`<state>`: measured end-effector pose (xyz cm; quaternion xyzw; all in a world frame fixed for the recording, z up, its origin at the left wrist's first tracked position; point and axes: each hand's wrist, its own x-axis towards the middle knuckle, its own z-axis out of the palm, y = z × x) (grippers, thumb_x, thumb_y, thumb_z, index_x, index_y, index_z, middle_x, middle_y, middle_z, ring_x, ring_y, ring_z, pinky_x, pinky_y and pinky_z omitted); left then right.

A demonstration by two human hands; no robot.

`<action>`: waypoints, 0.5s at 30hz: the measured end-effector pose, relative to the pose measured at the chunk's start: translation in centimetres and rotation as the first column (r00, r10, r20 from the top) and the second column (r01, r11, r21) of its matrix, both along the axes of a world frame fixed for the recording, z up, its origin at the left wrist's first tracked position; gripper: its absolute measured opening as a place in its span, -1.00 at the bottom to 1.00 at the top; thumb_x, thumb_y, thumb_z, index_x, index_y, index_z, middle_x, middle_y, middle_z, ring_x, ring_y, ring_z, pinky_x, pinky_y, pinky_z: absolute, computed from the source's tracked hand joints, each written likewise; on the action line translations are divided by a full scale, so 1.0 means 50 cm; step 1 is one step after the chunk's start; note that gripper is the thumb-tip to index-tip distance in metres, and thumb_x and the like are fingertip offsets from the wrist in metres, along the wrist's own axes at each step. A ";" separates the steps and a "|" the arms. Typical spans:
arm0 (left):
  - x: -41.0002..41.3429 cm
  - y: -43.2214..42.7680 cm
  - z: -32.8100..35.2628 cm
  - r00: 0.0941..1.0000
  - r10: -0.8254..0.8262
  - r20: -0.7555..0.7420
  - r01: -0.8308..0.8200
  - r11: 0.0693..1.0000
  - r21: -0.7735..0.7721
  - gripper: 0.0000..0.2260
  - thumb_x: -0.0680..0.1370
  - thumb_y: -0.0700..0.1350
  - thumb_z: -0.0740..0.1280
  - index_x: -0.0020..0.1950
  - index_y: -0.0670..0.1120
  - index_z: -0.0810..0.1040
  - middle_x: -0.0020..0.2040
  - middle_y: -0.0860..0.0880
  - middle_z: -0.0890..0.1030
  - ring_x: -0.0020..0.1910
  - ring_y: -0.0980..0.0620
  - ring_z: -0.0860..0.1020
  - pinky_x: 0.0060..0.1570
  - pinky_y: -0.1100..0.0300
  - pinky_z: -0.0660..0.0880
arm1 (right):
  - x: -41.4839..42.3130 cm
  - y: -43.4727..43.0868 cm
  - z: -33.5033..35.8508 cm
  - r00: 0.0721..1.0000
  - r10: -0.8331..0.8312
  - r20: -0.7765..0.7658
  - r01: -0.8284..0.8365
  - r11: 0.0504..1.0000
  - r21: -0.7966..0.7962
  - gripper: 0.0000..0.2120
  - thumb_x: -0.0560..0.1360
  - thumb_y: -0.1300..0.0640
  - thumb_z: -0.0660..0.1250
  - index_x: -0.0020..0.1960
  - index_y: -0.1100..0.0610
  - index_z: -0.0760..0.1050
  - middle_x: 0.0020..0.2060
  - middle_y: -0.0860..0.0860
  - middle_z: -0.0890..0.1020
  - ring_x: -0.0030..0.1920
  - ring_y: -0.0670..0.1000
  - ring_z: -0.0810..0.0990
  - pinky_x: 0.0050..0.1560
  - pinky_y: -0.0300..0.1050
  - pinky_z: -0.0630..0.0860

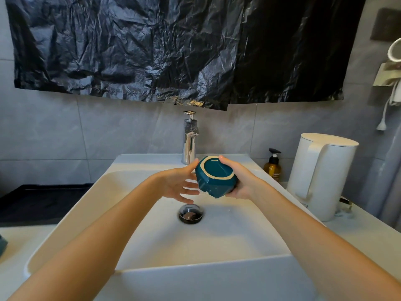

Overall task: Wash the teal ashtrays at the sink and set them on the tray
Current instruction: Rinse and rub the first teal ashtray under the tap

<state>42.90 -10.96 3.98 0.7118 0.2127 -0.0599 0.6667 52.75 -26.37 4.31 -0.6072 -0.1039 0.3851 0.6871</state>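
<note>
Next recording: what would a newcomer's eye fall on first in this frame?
The teal ashtray, held tilted over the white sink by the right hand, draws the eye first, with the left hand open beside it. Behind, a crumpled black plastic sheet hangs above the chrome faucet. A tall white kettle stands on the counter to the right.

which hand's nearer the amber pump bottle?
Right. The right hand, gripping the teal ashtray, sits just left of the amber pump bottle; the left hand is open beyond the ashtray, farther left.
</note>
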 end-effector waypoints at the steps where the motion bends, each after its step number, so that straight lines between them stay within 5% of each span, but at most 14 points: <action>1: -0.001 -0.004 0.003 1.000 -0.022 -0.005 0.023 0.999 0.043 -0.42 0.53 0.32 0.05 0.29 -0.10 0.42 0.23 -0.09 0.50 0.29 -0.08 0.45 0.28 -0.05 0.41 | 0.003 -0.002 0.000 1.000 -0.008 0.000 0.008 1.000 0.000 -0.63 0.45 -0.10 0.41 0.12 0.12 0.51 0.00 0.11 0.64 -0.01 0.10 0.58 -0.19 -0.03 0.56; 6: 0.001 -0.004 0.000 0.995 -0.098 0.009 0.096 0.991 0.092 -0.55 0.53 0.20 0.23 0.26 -0.08 0.47 0.20 -0.04 0.58 0.21 0.01 0.54 0.26 -0.03 0.45 | 0.011 -0.008 0.000 0.997 0.010 0.072 -0.007 0.999 -0.039 -0.67 0.47 -0.10 0.38 0.07 0.11 0.48 -0.02 0.09 0.62 -0.03 0.07 0.57 -0.18 -0.06 0.57; 11: 0.007 -0.004 -0.016 0.993 -0.073 0.090 0.057 0.984 0.166 -0.71 0.56 -0.05 0.32 0.22 -0.17 0.47 0.19 -0.13 0.59 0.10 -0.05 0.61 0.17 0.08 0.53 | 0.012 -0.012 0.005 0.969 0.131 0.209 -0.120 0.991 -0.066 -0.67 0.45 -0.10 0.40 0.09 0.09 0.49 -0.02 0.05 0.65 0.05 0.05 0.60 0.14 -0.05 0.55; 15: 0.002 0.017 -0.007 0.973 -0.090 0.211 0.034 0.966 0.256 -0.68 0.50 -0.16 0.39 0.23 -0.20 0.49 0.17 -0.13 0.61 0.12 -0.08 0.61 0.19 0.03 0.52 | 0.013 -0.025 0.020 0.903 0.210 0.375 -0.224 0.974 -0.005 -0.70 0.47 -0.10 0.33 0.09 0.08 0.51 -0.01 0.03 0.67 0.04 0.05 0.62 0.09 -0.07 0.57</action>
